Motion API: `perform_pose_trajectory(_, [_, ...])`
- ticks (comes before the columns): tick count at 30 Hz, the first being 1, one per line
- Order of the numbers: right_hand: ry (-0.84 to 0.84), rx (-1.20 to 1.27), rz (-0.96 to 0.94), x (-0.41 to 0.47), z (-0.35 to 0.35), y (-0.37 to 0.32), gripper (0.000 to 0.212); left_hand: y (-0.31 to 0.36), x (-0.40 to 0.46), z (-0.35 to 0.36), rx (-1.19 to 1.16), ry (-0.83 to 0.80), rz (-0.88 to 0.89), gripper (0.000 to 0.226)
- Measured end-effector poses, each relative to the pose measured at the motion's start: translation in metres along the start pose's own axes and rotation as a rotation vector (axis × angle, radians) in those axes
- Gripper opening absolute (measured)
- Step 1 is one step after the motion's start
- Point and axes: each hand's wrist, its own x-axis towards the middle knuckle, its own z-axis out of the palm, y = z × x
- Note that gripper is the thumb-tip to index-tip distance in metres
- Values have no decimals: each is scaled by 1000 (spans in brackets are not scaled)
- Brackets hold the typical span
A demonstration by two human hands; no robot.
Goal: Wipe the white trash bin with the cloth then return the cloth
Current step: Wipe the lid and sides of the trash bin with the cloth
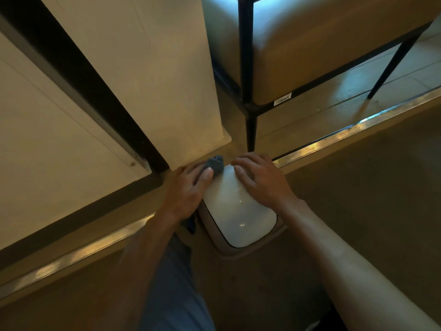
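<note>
- The floor (358, 187) is dim and brownish; a metal strip (334, 137) crosses it behind the bin.
- A chair with black legs (247, 68) stands beyond the strip, cut off by the top edge.
- The white trash bin (236, 211) stands on the floor near the wall corner (214, 130). Its glossy, rounded lid shows small light spots; the body below is hidden.
- The right hand (260, 177) lies flat on the far part of the lid, fingers spread.
- The left hand (188, 187) pinches the cloth (216, 164) at the bin's far left edge.
- The cloth is grey-blue and bunched, mostly covered by fingers; a dark part hangs below the wrist.
</note>
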Motion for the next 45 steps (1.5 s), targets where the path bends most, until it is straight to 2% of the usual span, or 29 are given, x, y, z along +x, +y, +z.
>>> perform_pose_trajectory(3, [44, 37, 3, 0, 7, 2, 35, 11, 25, -3, -140, -94, -135, 49])
perform_pose_trajectory(8, [79, 44, 2, 0, 10, 2, 37, 36, 79, 6, 11, -396, -221, 42])
perform_pose_trajectory(12, [124, 37, 9, 0, 12, 2, 35, 41, 98, 13, 53, -490, -245, 42])
perform_pose_trajectory(16, [139, 68, 12, -2, 11, 1, 28, 20, 78, -2, 30, -419, -296, 41])
perform_pose_trajectory(21, [120, 81, 4, -1, 11, 1, 31, -12, 52, -11, -1, -322, -340, 47])
perform_pose_trajectory(27, [131, 39, 10, 0, 13, 0, 29, 27, 86, 7, -10, -470, -283, 35])
perform_pose_trajectory(30, [155, 22, 19, 0, 14, 1, 29, 29, 88, 8, -28, -480, -282, 37])
perform_pose_trajectory(35, [154, 25, 7, -1, 15, 1, 29, -18, 61, -4, -5, -297, -377, 43])
perform_pose_trajectory(38, [129, 39, -8, 0, 16, 3, 30, -37, 50, -8, -115, -194, -480, 41])
perform_pose_trajectory(41, [133, 23, -14, 1, 16, 2, 31, -16, 62, -7, -71, -332, -416, 35])
perform_pose_trajectory(45, [158, 6, -20, 1, 16, 0, 30, 21, 85, 2, -46, -453, -356, 39])
